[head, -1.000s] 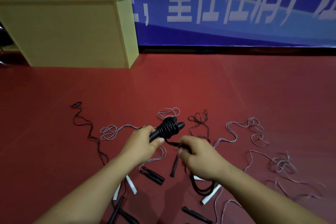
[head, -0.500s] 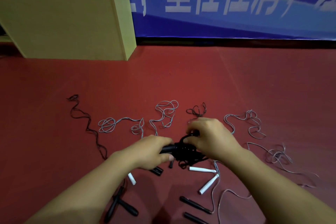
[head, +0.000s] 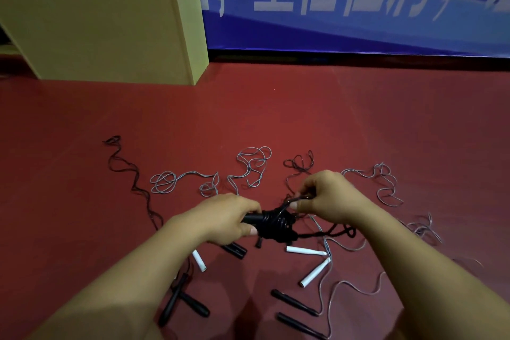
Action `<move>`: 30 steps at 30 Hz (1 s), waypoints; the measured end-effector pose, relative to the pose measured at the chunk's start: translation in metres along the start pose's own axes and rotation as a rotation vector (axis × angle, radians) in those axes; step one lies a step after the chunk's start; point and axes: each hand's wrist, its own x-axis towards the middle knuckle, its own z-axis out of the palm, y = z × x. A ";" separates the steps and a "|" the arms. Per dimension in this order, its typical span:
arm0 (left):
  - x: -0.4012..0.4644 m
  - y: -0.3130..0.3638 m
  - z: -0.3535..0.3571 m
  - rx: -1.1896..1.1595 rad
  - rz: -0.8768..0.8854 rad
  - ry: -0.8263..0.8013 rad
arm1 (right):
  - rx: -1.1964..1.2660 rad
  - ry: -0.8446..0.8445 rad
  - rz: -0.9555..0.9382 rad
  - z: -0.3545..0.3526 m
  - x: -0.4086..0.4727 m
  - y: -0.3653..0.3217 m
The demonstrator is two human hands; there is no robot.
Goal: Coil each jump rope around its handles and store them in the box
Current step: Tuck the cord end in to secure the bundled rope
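The black handles (head: 255, 218), wound with black rope (head: 277, 225), are being gripped by the curled left hand (head: 225, 219) above the red floor (head: 303, 119). A rope strand is being pinched by the right hand (head: 327, 197). The tan box (head: 105, 27) is being seen from outside; its contents cannot be told.

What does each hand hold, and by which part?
Left hand grips the black jump rope's handles at their bare end; right hand pinches its loose cord.
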 end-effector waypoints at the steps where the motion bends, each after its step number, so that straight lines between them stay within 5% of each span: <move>1: 0.000 -0.001 0.001 0.009 0.000 -0.006 | -0.066 0.032 0.007 0.001 -0.001 0.000; 8: -0.001 0.005 0.006 -0.394 0.104 -0.190 | -0.069 0.073 -0.016 0.002 0.005 0.006; 16: -0.009 0.016 -0.012 -0.988 0.301 -0.064 | 0.677 0.049 -0.113 -0.005 -0.001 0.011; 22: -0.009 0.025 -0.013 -1.380 0.311 0.083 | 0.155 0.135 -0.275 0.026 -0.004 0.008; 30: 0.001 0.014 -0.013 -1.551 -0.101 0.560 | -0.075 -0.029 -0.370 0.051 -0.014 -0.005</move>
